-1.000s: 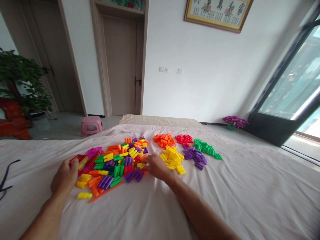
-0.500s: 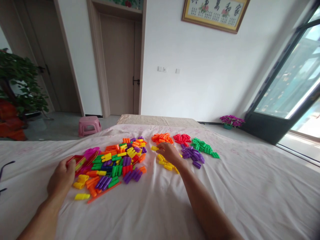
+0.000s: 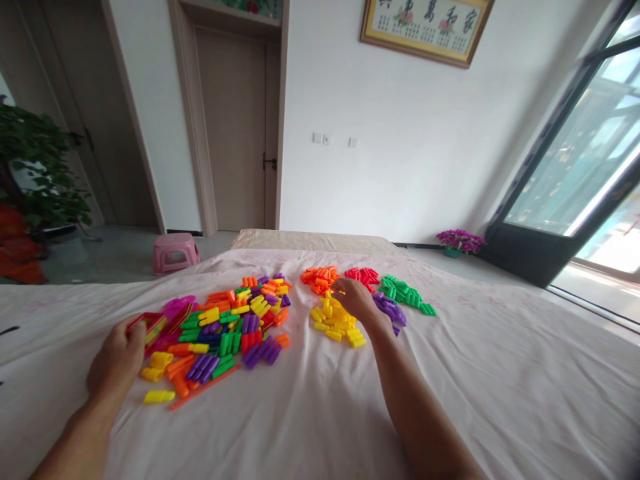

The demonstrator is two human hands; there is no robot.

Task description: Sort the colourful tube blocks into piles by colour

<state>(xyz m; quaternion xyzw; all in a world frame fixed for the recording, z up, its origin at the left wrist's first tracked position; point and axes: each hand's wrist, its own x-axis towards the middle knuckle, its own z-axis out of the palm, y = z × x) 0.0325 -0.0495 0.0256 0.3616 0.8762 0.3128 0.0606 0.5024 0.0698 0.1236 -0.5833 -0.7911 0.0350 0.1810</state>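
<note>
A loose pile of yellow, tube-like plastic pieces lies on a creased, whitish cloth with faint pink flowers, in front of the person I am watching. The right hand hovers over the far right edge of that yellow pile, its fingers bent and pointing down and left toward the pieces; from here I cannot tell how wide they are parted or whether they pinch anything. Right behind the yellow pile is a cluster of orange plastic pieces, and behind it to the right a small group of red plastic pieces. Just right of the yellow pile, partly covered by the wrist, are purple plastic pieces, with bright green plastic pieces farther right.

To the left of the yellow pile, across a strip of bare cloth, spreads a big jumbled heap of mixed-colour plastic pieces. The left hand is well left of the yellow pile, past this heap, its fingers curled closed and its thumb pressing on a flat-sided red-and-yellow plastic piece. A lone yellow block and a thin orange plastic stick lie nearer the person, also left of the yellow pile.
</note>
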